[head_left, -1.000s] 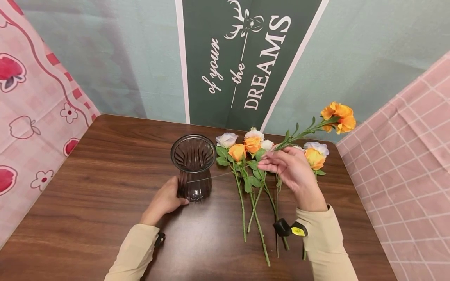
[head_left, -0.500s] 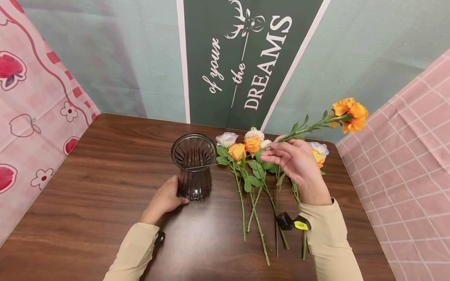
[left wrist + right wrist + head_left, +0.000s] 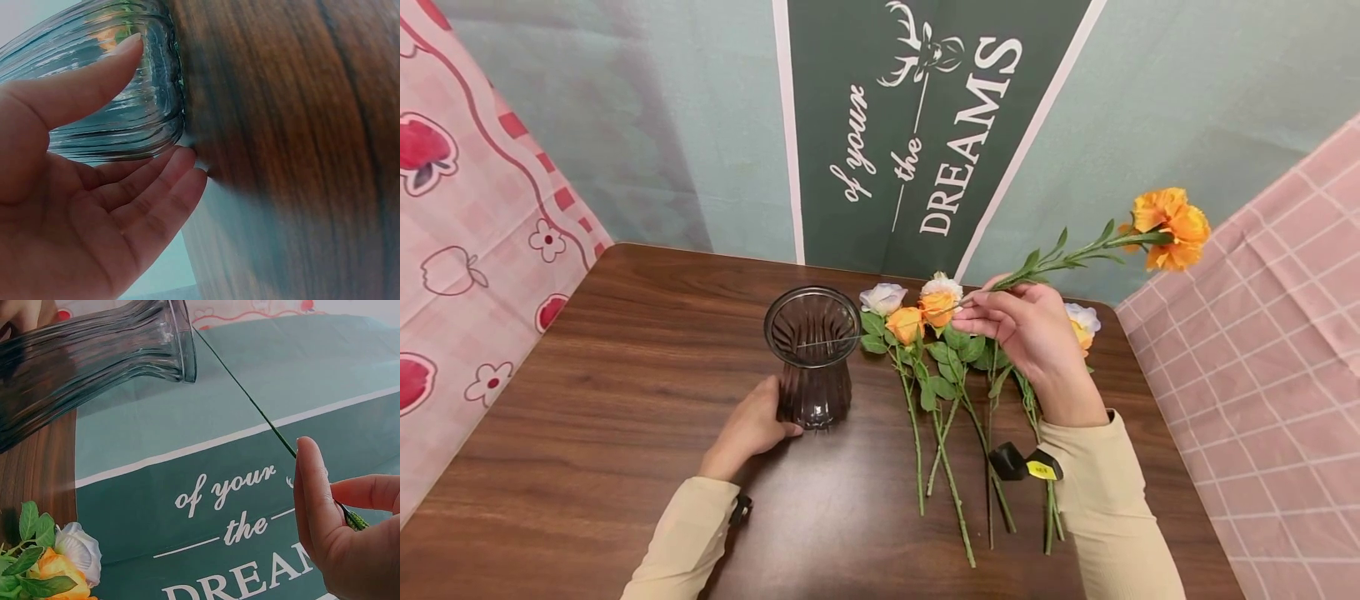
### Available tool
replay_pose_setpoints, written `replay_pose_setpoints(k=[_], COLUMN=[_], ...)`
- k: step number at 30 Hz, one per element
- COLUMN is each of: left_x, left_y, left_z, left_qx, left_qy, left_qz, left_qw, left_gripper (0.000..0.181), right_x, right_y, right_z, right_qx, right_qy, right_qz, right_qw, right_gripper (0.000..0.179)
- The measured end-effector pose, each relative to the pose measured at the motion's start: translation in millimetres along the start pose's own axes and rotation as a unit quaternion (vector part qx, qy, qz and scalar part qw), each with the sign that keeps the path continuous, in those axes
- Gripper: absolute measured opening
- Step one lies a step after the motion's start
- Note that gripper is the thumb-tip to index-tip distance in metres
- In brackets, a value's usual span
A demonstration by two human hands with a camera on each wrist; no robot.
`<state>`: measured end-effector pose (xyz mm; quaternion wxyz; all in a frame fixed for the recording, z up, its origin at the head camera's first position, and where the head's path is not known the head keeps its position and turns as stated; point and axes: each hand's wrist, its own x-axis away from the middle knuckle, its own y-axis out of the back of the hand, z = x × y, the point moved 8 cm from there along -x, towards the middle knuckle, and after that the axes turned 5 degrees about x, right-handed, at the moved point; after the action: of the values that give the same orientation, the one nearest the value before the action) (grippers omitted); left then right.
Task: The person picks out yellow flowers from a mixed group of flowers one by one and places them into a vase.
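Vase [image 3: 816, 396]: upright between the left and right edges of the table [image 3: 625, 375], nearer the far edge on my feed.
Left hand [image 3: 752, 427]: gripping the vase low, I judge to keep it from tipping.
Right hand [image 3: 1026, 333]: pinching the orange flower [image 3: 1176, 229] by its stem [image 3: 244, 390], bloom toward the far right corner, apparently so the thin end points vaseward.
Loose flowers [image 3: 906, 325]: on the table's right half, blooms toward the far edge, probably for easy picking.

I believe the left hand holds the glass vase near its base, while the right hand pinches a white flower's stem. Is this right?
Not entirely: the flower in the right hand is orange, not white, as the head view shows. The left hand does hold the vase near its base.
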<state>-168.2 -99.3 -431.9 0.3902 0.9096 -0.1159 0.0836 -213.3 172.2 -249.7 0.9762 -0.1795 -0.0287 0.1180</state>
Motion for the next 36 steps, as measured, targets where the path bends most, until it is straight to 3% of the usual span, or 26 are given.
replay_pose_setpoints(k=[9,36], left_x=[1.3,-0.5], left_y=[0.5,-3.1], left_z=[-0.5,4.1], left_qx=[0.001,-0.005], left_qy=[0.006,-0.001], left_qz=[0.003,-0.001], left_qw=[1.0000,1.0000], left_gripper=[0.055,0.060], right_x=[-6.1,-11.1], right_y=[-6,-17], right_z=[4,4], right_qx=[0.012,0.048], right_qy=[0.003,0.031], right_qz=[0.006,0.040], right_qw=[0.9999,0.9976], right_gripper=[0.011,0.013])
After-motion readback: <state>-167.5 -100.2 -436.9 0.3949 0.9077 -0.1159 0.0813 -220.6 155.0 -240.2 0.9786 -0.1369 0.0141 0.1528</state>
